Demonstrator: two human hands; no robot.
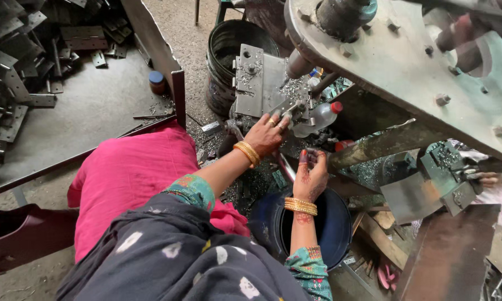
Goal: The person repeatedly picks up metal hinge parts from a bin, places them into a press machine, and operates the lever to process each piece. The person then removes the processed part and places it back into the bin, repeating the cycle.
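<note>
My left hand [266,135], with rings and gold bangles, reaches forward, its fingertips on a small metal piece [289,108] at the edge of a grey steel fixture plate [256,78] under the press ram [298,64]. My right hand [311,175], patterned with henna, hovers with curled fingers above a dark blue bucket [332,245]. Whether its fingers pinch anything is unclear.
A clear plastic bottle with a red cap [322,115] lies beside the fixture. Behind it stands a black drum [224,50]. Flat metal hinge parts [17,61] are piled at the far left, near a small blue-lidded jar [157,82]. Another person's hand [488,178] works at the right. The machine's big grey frame [396,61] overhangs.
</note>
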